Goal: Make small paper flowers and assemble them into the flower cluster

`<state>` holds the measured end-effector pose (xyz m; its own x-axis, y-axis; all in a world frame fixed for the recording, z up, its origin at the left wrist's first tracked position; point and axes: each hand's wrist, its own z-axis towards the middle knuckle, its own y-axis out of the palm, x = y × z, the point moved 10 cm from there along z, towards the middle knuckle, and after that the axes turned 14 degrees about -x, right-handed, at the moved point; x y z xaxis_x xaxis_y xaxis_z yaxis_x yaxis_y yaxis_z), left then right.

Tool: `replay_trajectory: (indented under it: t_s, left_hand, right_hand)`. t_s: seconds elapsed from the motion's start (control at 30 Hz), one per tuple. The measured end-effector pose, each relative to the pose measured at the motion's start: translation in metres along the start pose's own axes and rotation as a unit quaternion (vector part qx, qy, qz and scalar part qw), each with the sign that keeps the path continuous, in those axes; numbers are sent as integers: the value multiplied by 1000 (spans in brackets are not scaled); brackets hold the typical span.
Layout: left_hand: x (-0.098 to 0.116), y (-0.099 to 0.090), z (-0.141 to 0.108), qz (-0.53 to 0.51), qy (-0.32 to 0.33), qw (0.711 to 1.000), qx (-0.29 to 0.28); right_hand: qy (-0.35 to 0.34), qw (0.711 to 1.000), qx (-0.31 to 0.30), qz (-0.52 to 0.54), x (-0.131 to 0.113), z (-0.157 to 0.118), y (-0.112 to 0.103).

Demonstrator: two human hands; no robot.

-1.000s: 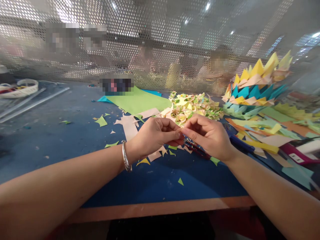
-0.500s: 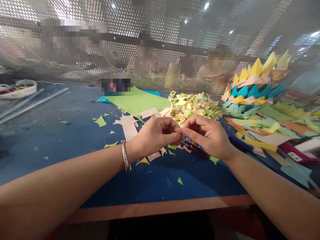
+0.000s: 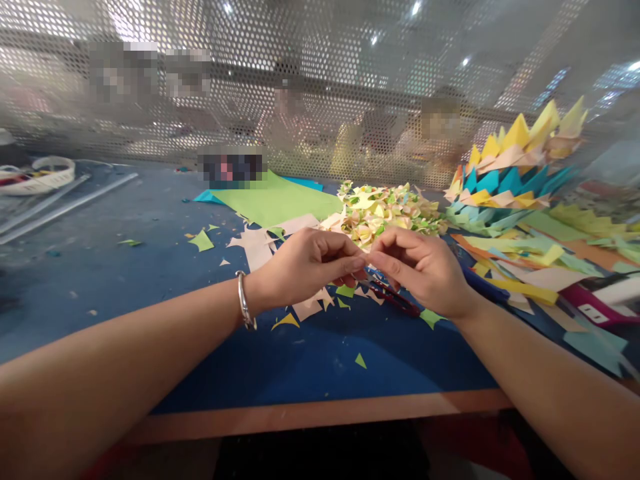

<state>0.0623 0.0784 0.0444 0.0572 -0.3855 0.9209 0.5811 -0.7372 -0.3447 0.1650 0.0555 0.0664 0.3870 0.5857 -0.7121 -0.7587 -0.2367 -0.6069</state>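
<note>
My left hand (image 3: pixel 317 267), with a silver bangle at its wrist, pinches its thumb against its fingers over the table. Opposite it, my right hand (image 3: pixel 420 270) is closed in a pinch too, and the fingertips of both meet. Whatever lies between them is too small and hidden to name. Beneath my right hand are dark red scissors (image 3: pixel 397 300), partly covered. Just beyond the hands rises a heap of small curled paper pieces (image 3: pixel 393 213) in cream, pink and green. Paper scraps, among them a yellow one (image 3: pixel 287 321), lie under and around my hands.
A green paper sheet (image 3: pixel 280 203) lies behind my left hand. At the right stand a tiered folded-paper piece (image 3: pixel 515 177), paper strips (image 3: pixel 530 280) and a magenta power strip (image 3: pixel 585 307). A white tape roll (image 3: pixel 55 175) sits far left. A perforated metal screen (image 3: pixel 320 113) closes the back.
Both hands stay pinched together at nearly the same place. My right hand has shifted slightly right, and the left wrist with its bangle sits a little further left and higher.
</note>
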Motion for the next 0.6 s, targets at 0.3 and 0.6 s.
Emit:
replay_trajectory:
  t_s: [0.3, 0.6]
  left_hand:
    - [-7, -3, 3, 315, -57, 947, -6]
    - [-22, 22, 5, 403, -87, 908, -76]
  right_hand:
    - [48, 997, 51, -15, 17, -1, -14]
    - [82, 996, 28, -33, 33, 1, -11]
